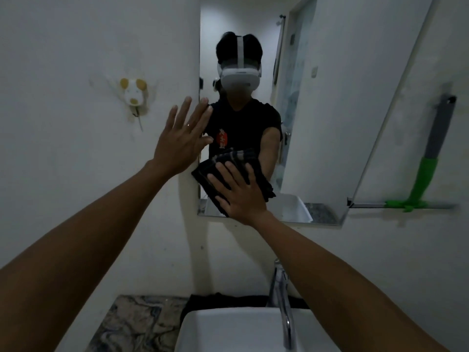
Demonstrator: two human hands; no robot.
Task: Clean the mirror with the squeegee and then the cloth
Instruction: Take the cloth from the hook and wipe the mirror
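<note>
The mirror [299, 123] hangs on the white wall above the basin. My right hand [238, 191] presses a dark checked cloth [203, 174] flat against the mirror's lower left corner, fingers spread over it. My left hand [181, 138] is open with fingers apart, its palm resting at the mirror's left edge, partly on the wall. The squeegee [429, 158], grey blade holder up and green handle down, leans against the wall at the far right on a narrow shelf [368, 205].
A white basin [228, 331] and chrome tap [281, 295] are directly below my arms. A marbled counter [134, 323] lies left of the basin. A small animal-shaped hook [133, 94] sticks to the wall left of the mirror. A person's reflection fills the mirror.
</note>
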